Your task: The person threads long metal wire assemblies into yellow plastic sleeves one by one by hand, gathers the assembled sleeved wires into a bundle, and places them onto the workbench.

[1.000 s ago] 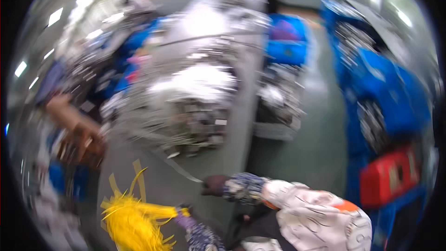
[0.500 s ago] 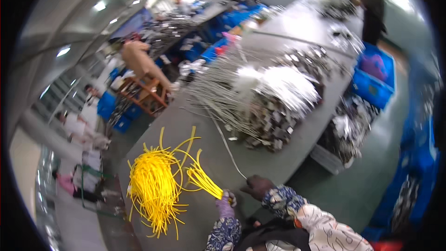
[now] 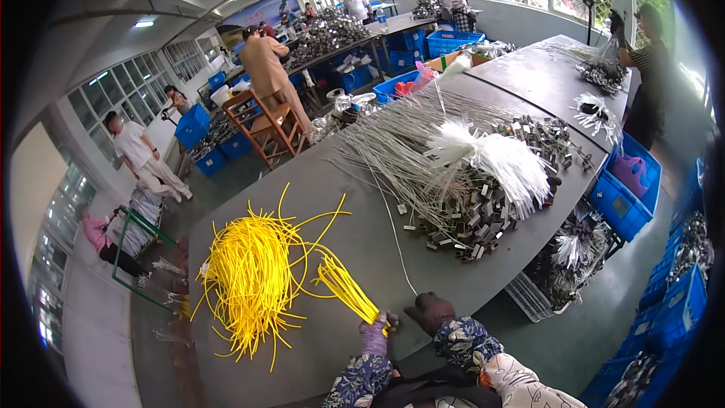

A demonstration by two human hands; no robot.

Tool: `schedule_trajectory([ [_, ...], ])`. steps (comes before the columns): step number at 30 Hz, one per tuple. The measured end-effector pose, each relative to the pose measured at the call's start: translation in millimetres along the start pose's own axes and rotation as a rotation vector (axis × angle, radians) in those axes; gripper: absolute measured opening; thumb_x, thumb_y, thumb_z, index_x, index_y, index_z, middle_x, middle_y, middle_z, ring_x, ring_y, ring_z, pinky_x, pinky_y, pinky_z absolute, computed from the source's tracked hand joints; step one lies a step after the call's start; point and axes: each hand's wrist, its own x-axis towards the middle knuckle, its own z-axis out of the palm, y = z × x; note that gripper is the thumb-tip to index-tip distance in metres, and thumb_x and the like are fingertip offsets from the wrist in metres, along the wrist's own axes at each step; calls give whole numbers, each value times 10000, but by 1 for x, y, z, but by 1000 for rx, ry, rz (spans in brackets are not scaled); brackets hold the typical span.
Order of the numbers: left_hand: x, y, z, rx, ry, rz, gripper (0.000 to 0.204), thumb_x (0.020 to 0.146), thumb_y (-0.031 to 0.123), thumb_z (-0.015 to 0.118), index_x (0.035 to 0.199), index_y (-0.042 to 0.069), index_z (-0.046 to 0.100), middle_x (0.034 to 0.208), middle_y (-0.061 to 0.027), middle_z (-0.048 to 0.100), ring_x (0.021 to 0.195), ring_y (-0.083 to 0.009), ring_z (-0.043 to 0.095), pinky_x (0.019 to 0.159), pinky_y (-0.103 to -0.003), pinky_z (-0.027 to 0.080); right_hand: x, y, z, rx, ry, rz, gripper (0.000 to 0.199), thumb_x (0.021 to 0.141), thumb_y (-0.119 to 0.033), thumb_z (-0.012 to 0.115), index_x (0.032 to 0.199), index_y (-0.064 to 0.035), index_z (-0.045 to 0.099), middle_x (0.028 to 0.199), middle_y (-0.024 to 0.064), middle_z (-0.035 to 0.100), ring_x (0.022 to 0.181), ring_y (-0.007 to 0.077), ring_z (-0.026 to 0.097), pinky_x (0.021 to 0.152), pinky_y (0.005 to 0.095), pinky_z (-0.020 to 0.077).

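Note:
My left hand (image 3: 375, 334), in a purple glove, is closed around the lower end of a small bunch of yellow tubes (image 3: 340, 282). A big loose heap of the same thin yellow tubes (image 3: 251, 279) lies on the grey table just left of it. My right hand (image 3: 433, 312), in a dark glove, is close to the left one at the table's near edge. It is closed on the near end of a thin pale wire (image 3: 393, 225), which stretches back to the pile of wires; the fingertips are partly hidden.
Beyond my hands, many thin grey wires (image 3: 423, 125) with metal end pieces (image 3: 472, 219) lie piled on the table (image 3: 332, 363), a white bundle (image 3: 498, 162) on top. Blue crates (image 3: 628, 195) stand at the right. Another person (image 3: 648, 68) works at the far right end; a wooden chair (image 3: 264, 130) stands behind.
The view has shifted and become sharper. Both hands keep their grip and stay close together, the left on the yellow bunch and the right on the wire end.

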Motion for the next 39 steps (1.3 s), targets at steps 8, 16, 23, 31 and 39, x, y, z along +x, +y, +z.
schedule_trajectory([
  [8, 55, -50, -60, 311, 60, 176, 45, 794, 77, 658, 828, 48, 653, 749, 21, 601, 647, -84, 525, 600, -250, 442, -3, -9, 4, -47, 54, -26, 435, 806, -449, 587, 946, -38, 607, 956, 202, 591, 884, 385, 576, 783, 453, 457],
  [16, 56, -41, -47, 372, 118, 354, 59, 819, 117, 637, 824, 58, 636, 720, 5, 609, 586, -83, 536, 523, -234, 445, -2, -10, -1, -22, 54, 20, 437, 779, -441, 609, 908, -24, 623, 935, 212, 590, 891, 383, 573, 793, 442, 450],
  [23, 31, 4, 23, 115, 4, 21, 91, 877, 160, 582, 838, 79, 565, 626, -21, 584, 435, -75, 481, 375, -207, 358, -14, -6, 2, 5, 79, 15, 459, 775, -445, 623, 927, -12, 636, 959, 227, 613, 923, 370, 586, 808, 424, 458],
  [31, 61, -34, 55, -21, 67, 44, 202, 856, 247, 612, 871, 49, 577, 763, -58, 600, 530, -174, 533, 456, -332, 451, -37, -18, -16, 367, -63, 26, 487, 851, -460, 547, 1015, -7, 612, 908, 236, 627, 884, 356, 612, 766, 408, 469],
  [39, 73, -31, 83, -471, -41, -286, 181, 924, 265, 522, 830, 117, 481, 623, -17, 484, 414, -83, 288, 366, -230, 213, -142, 44, -68, 418, -385, 11, 387, 810, -352, 625, 1101, -98, 597, 979, 153, 634, 903, 335, 613, 814, 394, 468],
])
